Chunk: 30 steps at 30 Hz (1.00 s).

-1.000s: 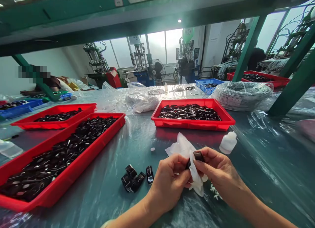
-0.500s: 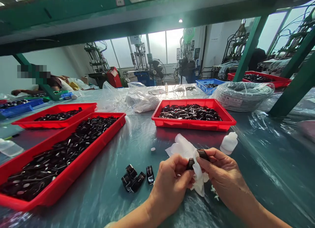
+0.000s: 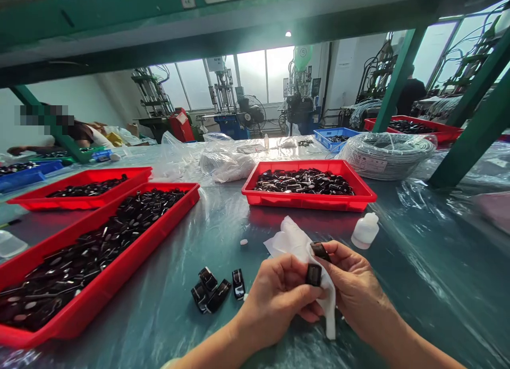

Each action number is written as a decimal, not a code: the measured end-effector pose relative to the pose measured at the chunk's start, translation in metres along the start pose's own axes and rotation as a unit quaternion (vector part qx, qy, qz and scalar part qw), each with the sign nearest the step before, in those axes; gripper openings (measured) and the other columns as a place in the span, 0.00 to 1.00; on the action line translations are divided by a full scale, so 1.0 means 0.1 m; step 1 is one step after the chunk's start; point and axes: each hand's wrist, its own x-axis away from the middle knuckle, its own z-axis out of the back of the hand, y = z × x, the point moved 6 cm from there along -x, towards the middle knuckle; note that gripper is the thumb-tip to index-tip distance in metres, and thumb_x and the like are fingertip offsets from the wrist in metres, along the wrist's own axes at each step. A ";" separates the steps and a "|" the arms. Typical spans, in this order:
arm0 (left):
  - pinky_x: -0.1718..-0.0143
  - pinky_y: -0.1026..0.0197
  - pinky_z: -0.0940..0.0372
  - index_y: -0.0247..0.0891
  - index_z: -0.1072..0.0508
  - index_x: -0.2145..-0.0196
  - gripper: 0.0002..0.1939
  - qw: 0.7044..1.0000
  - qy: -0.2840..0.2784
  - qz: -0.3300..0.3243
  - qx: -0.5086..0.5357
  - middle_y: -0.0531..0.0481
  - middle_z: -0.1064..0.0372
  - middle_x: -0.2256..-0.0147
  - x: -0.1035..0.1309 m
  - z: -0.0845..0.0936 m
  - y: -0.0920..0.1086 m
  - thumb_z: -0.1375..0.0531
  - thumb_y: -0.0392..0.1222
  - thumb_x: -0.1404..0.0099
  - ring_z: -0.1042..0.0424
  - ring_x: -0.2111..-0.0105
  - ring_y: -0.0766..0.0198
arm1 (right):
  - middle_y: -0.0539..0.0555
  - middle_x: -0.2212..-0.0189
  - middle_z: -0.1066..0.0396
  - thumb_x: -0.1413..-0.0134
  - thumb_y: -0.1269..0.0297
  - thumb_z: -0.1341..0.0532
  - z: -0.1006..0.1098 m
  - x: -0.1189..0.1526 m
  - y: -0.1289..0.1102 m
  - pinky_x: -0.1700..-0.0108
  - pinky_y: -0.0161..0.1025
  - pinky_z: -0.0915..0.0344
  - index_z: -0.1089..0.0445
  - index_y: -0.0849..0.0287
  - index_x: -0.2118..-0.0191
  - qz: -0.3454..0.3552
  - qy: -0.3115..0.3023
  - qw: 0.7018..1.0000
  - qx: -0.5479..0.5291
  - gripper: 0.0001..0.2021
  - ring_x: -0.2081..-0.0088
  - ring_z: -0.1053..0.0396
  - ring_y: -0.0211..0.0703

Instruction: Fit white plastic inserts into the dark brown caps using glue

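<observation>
My left hand [image 3: 281, 292] pinches a small black plastic part [image 3: 314, 274] between thumb and fingers. Close beside it, my right hand [image 3: 353, 273] grips a second black piece [image 3: 320, 251] together with a white cloth [image 3: 292, 237], which drapes between the hands and hangs down below them. Several glossy black parts [image 3: 217, 294] lie on the table left of my left hand, one [image 3: 238, 284] standing a little apart. A white squeeze bottle [image 3: 365, 231] is beyond my right hand, and a small white cap [image 3: 244, 242] lies left of the cloth.
Red trays of black parts stand at the left [image 3: 131, 262], far left [image 3: 83, 202] and ahead [image 3: 308, 200]. A wrapped cable coil [image 3: 388, 159] sits at the right by a green post [image 3: 470, 103]. A green shelf beam [image 3: 239, 18] crosses overhead. Another person [image 3: 75, 132] is at the far left.
The black part in my left hand has turned, showing a broader face. The cloth's lower end hangs further down. Both hands stay close together.
</observation>
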 end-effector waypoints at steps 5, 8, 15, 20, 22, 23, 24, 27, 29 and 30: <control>0.81 0.70 0.35 0.32 0.34 0.74 0.11 0.999 -0.027 0.028 0.024 0.46 0.27 0.76 -0.01 -0.02 -0.03 0.35 0.37 0.53 0.29 0.82 0.67 | 0.46 0.83 0.31 0.70 0.63 0.29 -0.02 0.02 0.03 0.84 0.29 0.43 0.29 0.57 0.76 -0.021 -0.006 1.000 -0.018 0.11 0.85 0.39 0.30; 0.81 0.70 0.34 0.31 0.33 0.74 0.10 0.998 -0.032 0.042 0.024 0.45 0.27 0.75 -0.01 0.01 -0.05 0.36 0.37 0.52 0.30 0.82 0.68 | 0.46 0.83 0.31 0.69 0.63 0.29 -0.03 0.03 0.03 0.85 0.29 0.44 0.29 0.57 0.74 -0.036 -0.019 0.999 -0.029 0.11 0.87 0.41 0.30; 0.80 0.70 0.34 0.32 0.34 0.74 0.09 1.000 0.019 0.001 0.000 0.45 0.26 0.75 -0.02 0.15 0.08 0.36 0.38 0.49 0.29 0.80 0.68 | 0.47 0.78 0.28 0.72 0.63 0.28 0.06 -0.07 -0.17 0.74 0.33 0.35 0.29 0.56 0.74 0.028 0.026 0.999 -0.006 0.14 0.77 0.32 0.36; 0.78 0.70 0.34 0.33 0.33 0.73 0.10 0.998 0.045 -0.043 -0.009 0.45 0.26 0.73 -0.01 0.24 0.19 0.36 0.40 0.48 0.29 0.79 0.69 | 0.53 0.64 0.27 0.72 0.62 0.29 0.13 -0.16 -0.19 0.71 0.35 0.35 0.27 0.58 0.74 0.039 0.024 0.997 0.062 0.13 0.71 0.31 0.39; 0.78 0.70 0.34 0.33 0.33 0.73 0.10 0.998 0.044 -0.047 -0.011 0.45 0.26 0.73 -0.01 0.25 0.19 0.36 0.40 0.48 0.29 0.79 0.69 | 0.55 0.57 0.29 0.71 0.62 0.29 0.16 -0.17 -0.19 0.70 0.35 0.35 0.27 0.59 0.75 0.051 0.022 0.993 0.103 0.12 0.68 0.31 0.40; 0.78 0.70 0.34 0.33 0.33 0.73 0.09 0.998 0.040 -0.046 -0.012 0.45 0.26 0.73 -0.01 0.24 0.18 0.36 0.39 0.48 0.29 0.79 0.69 | 0.55 0.55 0.31 0.70 0.62 0.29 0.18 -0.18 -0.19 0.68 0.35 0.35 0.26 0.59 0.75 0.062 0.022 0.990 0.123 0.11 0.66 0.31 0.41; 0.78 0.69 0.34 0.33 0.33 0.73 0.09 0.998 0.036 -0.044 -0.011 0.45 0.26 0.73 -0.01 0.24 0.17 0.36 0.39 0.48 0.29 0.79 0.68 | 0.55 0.54 0.32 0.70 0.62 0.29 0.19 -0.18 -0.21 0.67 0.36 0.36 0.26 0.59 0.76 0.077 0.023 0.987 0.142 0.10 0.64 0.32 0.42; 0.78 0.69 0.34 0.33 0.33 0.73 0.09 0.999 0.024 -0.029 -0.004 0.45 0.26 0.72 -0.01 0.22 0.14 0.36 0.39 0.48 0.29 0.78 0.68 | 0.52 0.59 0.33 0.70 0.62 0.29 0.25 -0.21 -0.29 0.64 0.35 0.38 0.25 0.57 0.75 0.130 0.044 0.971 0.195 0.10 0.62 0.35 0.41; 0.78 0.70 0.34 0.33 0.33 0.73 0.10 1.000 0.020 -0.020 0.001 0.45 0.26 0.73 -0.02 0.20 0.12 0.35 0.38 0.49 0.28 0.78 0.68 | 0.50 0.65 0.33 0.69 0.62 0.30 0.28 -0.22 -0.34 0.65 0.35 0.40 0.25 0.56 0.74 0.155 0.062 0.960 0.226 0.10 0.66 0.36 0.38; 0.78 0.70 0.34 0.32 0.33 0.73 0.10 1.000 0.020 -0.017 0.002 0.45 0.26 0.73 -0.02 0.20 0.11 0.35 0.38 0.50 0.28 0.78 0.68 | 0.49 0.68 0.33 0.69 0.62 0.30 0.30 -0.23 -0.37 0.65 0.36 0.40 0.25 0.56 0.73 0.161 0.068 0.955 0.240 0.11 0.67 0.37 0.38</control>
